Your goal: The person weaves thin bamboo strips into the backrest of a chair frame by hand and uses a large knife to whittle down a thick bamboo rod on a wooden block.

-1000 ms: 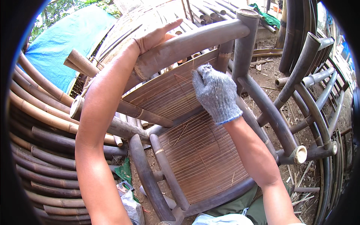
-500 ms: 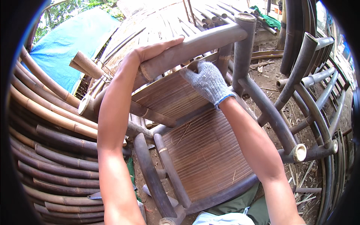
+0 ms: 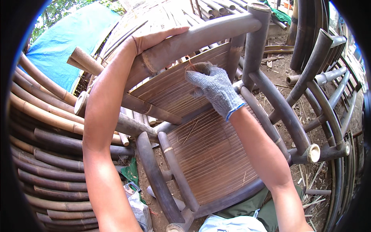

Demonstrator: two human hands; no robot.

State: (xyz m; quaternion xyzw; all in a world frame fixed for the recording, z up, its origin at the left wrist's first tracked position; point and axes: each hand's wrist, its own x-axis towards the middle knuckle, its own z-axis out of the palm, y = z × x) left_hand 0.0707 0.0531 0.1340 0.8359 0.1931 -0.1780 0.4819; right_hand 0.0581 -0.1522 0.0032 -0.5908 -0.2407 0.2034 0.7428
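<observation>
A dark bamboo chair stands before me, with a slatted seat [image 3: 212, 154] and a thick curved top rail [image 3: 201, 33]. My bare left hand [image 3: 160, 38] lies along the upper edge of that rail and grips it. Some of its fingers are hidden behind the rail. In front of the slatted backrest [image 3: 170, 92] is my right hand [image 3: 216, 87], in a grey knitted glove with a blue cuff. Its fingers are curled and pinched together, with a thin orange string [image 3: 188, 63] showing at the tips. A few loose slivers lie on the seat.
Dark and tan bamboo poles [image 3: 58, 162] are stacked on the left, below a blue tarp [image 3: 71, 42]. Another bamboo frame [image 3: 313, 81] stands at right. A handsaw handle [image 3: 132, 187] and a clear plastic bag [image 3: 138, 207] lie beside my left arm. Shavings litter the ground.
My right hand has drawn back from the backrest toward me, and the orange string now shows at its fingertips. My left hand stays on the rail while its forearm has shifted left.
</observation>
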